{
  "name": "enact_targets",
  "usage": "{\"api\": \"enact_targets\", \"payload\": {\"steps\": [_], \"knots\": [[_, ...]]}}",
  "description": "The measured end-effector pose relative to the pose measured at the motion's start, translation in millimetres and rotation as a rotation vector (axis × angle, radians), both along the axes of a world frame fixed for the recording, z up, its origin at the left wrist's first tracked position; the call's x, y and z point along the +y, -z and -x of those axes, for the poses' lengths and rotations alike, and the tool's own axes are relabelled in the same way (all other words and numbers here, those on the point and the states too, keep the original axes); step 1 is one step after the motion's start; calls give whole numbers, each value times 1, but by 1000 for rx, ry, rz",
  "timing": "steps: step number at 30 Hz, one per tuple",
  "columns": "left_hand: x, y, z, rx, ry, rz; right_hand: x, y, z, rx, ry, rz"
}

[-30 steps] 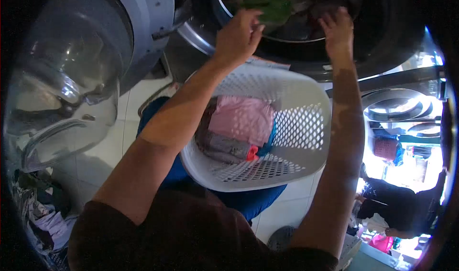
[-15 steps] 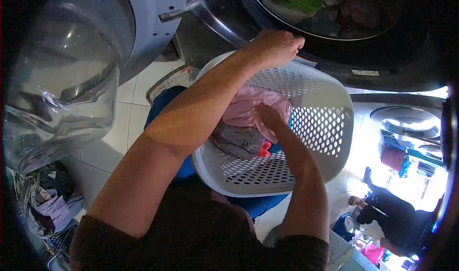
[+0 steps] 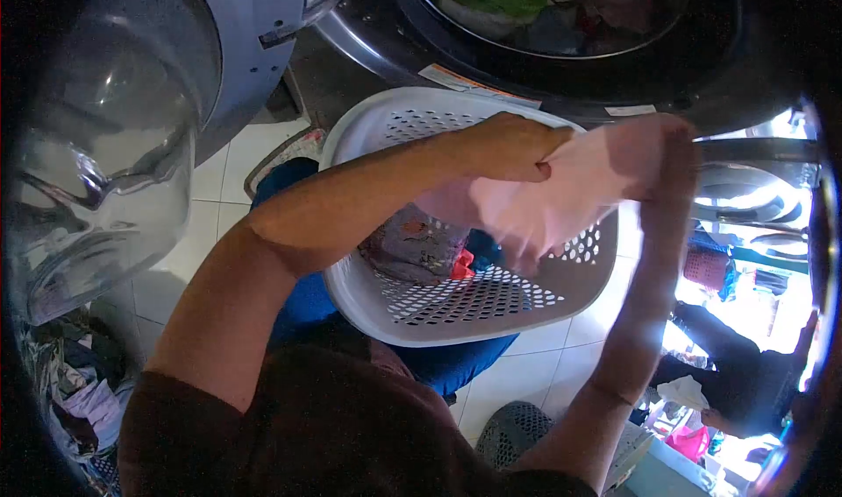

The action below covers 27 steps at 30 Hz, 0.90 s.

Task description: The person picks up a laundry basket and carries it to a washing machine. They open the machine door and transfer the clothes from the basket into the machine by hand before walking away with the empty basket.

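Between my two hands a pink cloth garment (image 3: 583, 177) is stretched out above the white laundry basket (image 3: 474, 328). My left hand (image 3: 517, 144) grips its near end over the basket's far side. At the other end, past the basket's right rim, my right hand (image 3: 674, 157) is closed on the cloth, partly smeared by motion. Inside the basket lie a grey printed garment (image 3: 412, 247), a small red piece of cloth (image 3: 462, 264) and a teal one (image 3: 488, 248). The basket rests over my legs in blue trousers (image 3: 303, 308).
Ahead is a front-loading machine's round opening (image 3: 544, 23) with clothes inside. A machine's open glass door (image 3: 114, 146) juts in at left, above piled clothes (image 3: 92, 400). Another perforated basket (image 3: 517, 431) stands below; a person (image 3: 745, 370) is at right.
The pink garment has come up out of the basket, raised to the right by my right hand. My left hand, a fist before, now holds it too. The grey garment is more exposed.
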<state>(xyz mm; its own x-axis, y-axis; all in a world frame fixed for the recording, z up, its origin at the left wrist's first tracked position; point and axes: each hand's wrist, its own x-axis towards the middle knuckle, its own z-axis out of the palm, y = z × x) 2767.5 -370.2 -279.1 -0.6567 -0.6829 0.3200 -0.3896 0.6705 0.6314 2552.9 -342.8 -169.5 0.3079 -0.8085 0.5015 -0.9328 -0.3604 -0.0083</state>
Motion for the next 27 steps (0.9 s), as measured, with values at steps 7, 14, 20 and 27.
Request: {"api": "enact_targets", "payload": {"steps": [7, 14, 20, 27], "knots": [[5, -27, -3, 569, -201, 441, 50, -49, 39, 202, 55, 166], [60, -34, 30, 644, 80, -456, 69, -51, -86, -264, -234, -364], [28, -28, 3, 131, -49, -15, 85, -103, -15, -32, -49, -134], [-21, 11, -18, 56, -173, 153, 144, -159, 81, 492, 471, -357]]}}
